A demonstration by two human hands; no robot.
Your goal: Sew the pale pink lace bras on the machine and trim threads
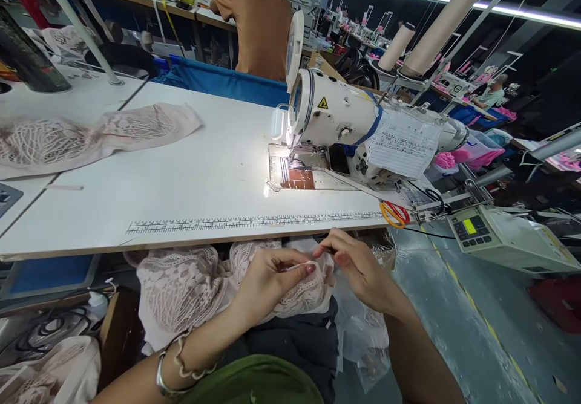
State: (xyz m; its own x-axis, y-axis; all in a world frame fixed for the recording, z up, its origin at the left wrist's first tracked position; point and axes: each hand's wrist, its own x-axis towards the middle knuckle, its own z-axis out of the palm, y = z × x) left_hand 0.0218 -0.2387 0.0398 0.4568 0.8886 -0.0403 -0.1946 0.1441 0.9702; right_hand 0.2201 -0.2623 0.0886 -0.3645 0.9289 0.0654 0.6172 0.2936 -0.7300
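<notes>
Over my lap, below the table edge, lies a pale pink lace garment [181, 289] with rounded, cup-like parts. My left hand [272, 280] pinches its edge between thumb and fingers. Close by on the right, my right hand [358, 268] has thumb and forefinger together at the same edge, its other fingers curled. The exact grip of the right fingertips is partly hidden. A similar pale lace piece [136, 129] lies flat on the white sewing table [195, 180], at the left. The sewing machine [338, 107] stands beyond my hands, its lamp lighting the needle area.
Orange-handled scissors [394, 213] lie by the table's right front corner. A printed ruler [254, 222] runs along the front edge. A control box [512, 237] is at the right, and thread cones [442, 23] rise behind. A person in a brown shirt [263, 23] sits ahead.
</notes>
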